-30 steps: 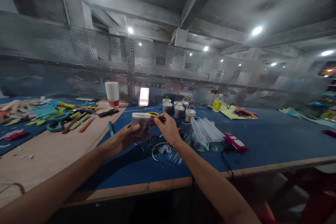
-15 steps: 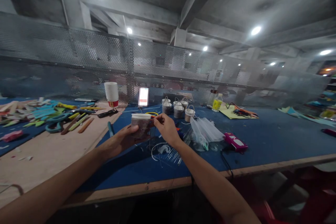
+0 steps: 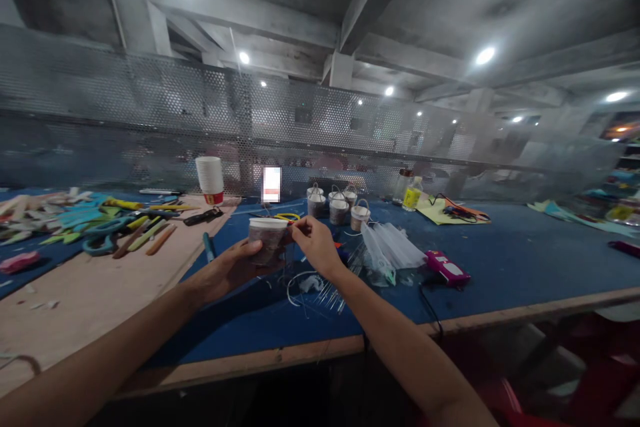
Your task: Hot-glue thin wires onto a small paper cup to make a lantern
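A paper cup (image 3: 267, 240) with a white rim and a brownish-grey wrapped side is held upright above the blue table. My left hand (image 3: 227, 270) is closed around its left side, thumb on the front. At the cup's right rim, my right hand (image 3: 316, 243) is in a pinch. A small red tip shows by those fingertips, but what they pinch is too small to make out. Beyond the hands stand several similar cups (image 3: 339, 211) with thin looped handles. Below my right hand lie thin clear sticks (image 3: 330, 297) and a curl of white cord (image 3: 293, 290).
At left are a stack of white cups (image 3: 209, 175), blue-handled scissors (image 3: 100, 240), coloured paper strips (image 3: 83, 210) and a wooden board (image 3: 115, 293). To the right lie clear plastic bags (image 3: 393, 247), a magenta device (image 3: 447, 268) and a yellow-labelled bottle (image 3: 413, 195). A mesh screen (image 3: 300, 120) runs behind.
The view has shifted very slightly. Both hands keep their places at the cup, with the right fingertips still at its rim.
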The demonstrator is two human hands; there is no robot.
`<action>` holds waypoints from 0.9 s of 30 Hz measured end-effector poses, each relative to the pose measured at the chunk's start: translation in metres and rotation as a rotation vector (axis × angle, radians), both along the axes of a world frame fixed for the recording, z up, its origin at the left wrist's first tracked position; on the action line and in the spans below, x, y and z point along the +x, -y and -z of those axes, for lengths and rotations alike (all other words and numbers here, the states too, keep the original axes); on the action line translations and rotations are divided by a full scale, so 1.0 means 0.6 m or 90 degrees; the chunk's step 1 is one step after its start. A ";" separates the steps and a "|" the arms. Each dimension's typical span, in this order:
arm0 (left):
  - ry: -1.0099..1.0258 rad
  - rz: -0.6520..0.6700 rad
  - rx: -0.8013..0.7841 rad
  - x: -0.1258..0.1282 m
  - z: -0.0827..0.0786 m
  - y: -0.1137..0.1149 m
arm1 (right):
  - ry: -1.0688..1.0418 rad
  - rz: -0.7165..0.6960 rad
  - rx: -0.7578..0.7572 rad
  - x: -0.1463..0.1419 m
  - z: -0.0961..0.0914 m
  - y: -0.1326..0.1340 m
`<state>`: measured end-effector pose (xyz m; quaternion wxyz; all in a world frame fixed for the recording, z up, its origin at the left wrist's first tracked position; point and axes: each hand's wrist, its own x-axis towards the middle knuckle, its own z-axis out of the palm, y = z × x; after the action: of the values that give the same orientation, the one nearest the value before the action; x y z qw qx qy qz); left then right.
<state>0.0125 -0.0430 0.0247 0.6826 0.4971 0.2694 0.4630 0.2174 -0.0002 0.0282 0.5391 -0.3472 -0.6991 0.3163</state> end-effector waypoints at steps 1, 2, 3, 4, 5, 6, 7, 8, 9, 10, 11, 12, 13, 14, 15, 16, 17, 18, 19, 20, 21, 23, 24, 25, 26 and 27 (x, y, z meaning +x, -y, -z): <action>0.003 0.001 -0.001 0.000 0.001 0.000 | -0.001 -0.002 0.001 0.000 0.001 -0.001; 0.005 -0.001 -0.002 -0.001 0.002 -0.001 | -0.001 -0.004 0.002 0.000 0.002 -0.002; 0.005 -0.006 -0.002 -0.001 0.004 -0.003 | 0.000 -0.005 0.002 0.000 0.002 -0.003; 0.005 -0.011 -0.001 -0.002 0.006 -0.004 | 0.000 -0.005 0.002 0.000 0.003 -0.004; 0.005 -0.017 0.001 -0.002 0.008 -0.005 | 0.000 -0.006 0.001 0.000 0.003 -0.005; 0.003 -0.020 0.002 -0.003 0.009 -0.007 | 0.000 -0.008 -0.002 0.000 0.004 -0.006; 0.001 -0.023 0.002 -0.003 0.011 -0.008 | -0.002 -0.010 -0.007 0.000 0.004 -0.008; -0.002 -0.024 0.002 -0.004 0.011 -0.009 | -0.004 -0.012 -0.013 0.000 0.005 -0.010; -0.004 -0.023 0.002 -0.004 0.012 -0.010 | -0.004 -0.013 -0.018 0.000 0.006 -0.012; -0.005 -0.022 0.002 -0.004 0.012 -0.010 | -0.003 -0.013 -0.024 0.000 0.007 -0.015; -0.004 -0.018 0.001 -0.005 0.012 -0.010 | -0.004 -0.015 -0.030 0.000 0.008 -0.018; -0.002 -0.013 0.000 -0.005 0.012 -0.010 | -0.006 -0.019 -0.036 0.000 0.009 -0.021; 0.001 -0.008 0.000 -0.006 0.011 -0.010 | -0.010 -0.026 -0.043 -0.001 0.011 -0.024; 0.002 -0.004 0.001 -0.007 0.011 -0.010 | -0.017 -0.034 -0.051 -0.001 0.012 -0.026; 0.000 -0.002 0.002 -0.008 0.010 -0.009 | -0.026 -0.042 -0.059 -0.002 0.013 -0.028; -0.005 -0.001 0.003 -0.008 0.010 -0.009 | -0.037 -0.049 -0.067 -0.002 0.014 -0.029; -0.013 -0.003 0.005 -0.009 0.010 -0.010 | -0.047 -0.053 -0.073 -0.003 0.014 -0.030; -0.021 -0.008 0.008 -0.010 0.010 -0.011 | -0.057 -0.053 -0.077 -0.004 0.015 -0.030; -0.030 -0.016 0.011 -0.010 0.010 -0.012 | -0.065 -0.051 -0.078 -0.005 0.015 -0.031; -0.040 -0.027 0.016 -0.010 0.011 -0.014 | -0.068 -0.046 -0.076 -0.006 0.015 -0.031; -0.049 -0.039 0.021 -0.009 0.011 -0.016 | -0.067 -0.038 -0.071 -0.006 0.015 -0.031; -0.061 -0.067 0.030 -0.006 0.012 -0.020 | -0.057 -0.017 -0.057 -0.006 0.016 -0.032; -0.065 -0.081 0.032 -0.005 0.012 -0.021 | -0.052 -0.006 -0.050 -0.006 0.017 -0.032; -0.066 -0.096 0.032 -0.003 0.010 -0.022 | -0.046 0.006 -0.044 -0.005 0.017 -0.033; -0.066 -0.109 0.031 -0.001 0.009 -0.021 | -0.042 0.018 -0.038 -0.004 0.018 -0.033; -0.066 -0.116 0.028 0.000 0.006 -0.019 | -0.037 0.028 -0.032 -0.003 0.018 -0.033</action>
<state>0.0125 -0.0313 0.0208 0.6115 0.5087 0.3382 0.5029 0.2154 0.0194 0.0171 0.5571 -0.3664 -0.6673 0.3317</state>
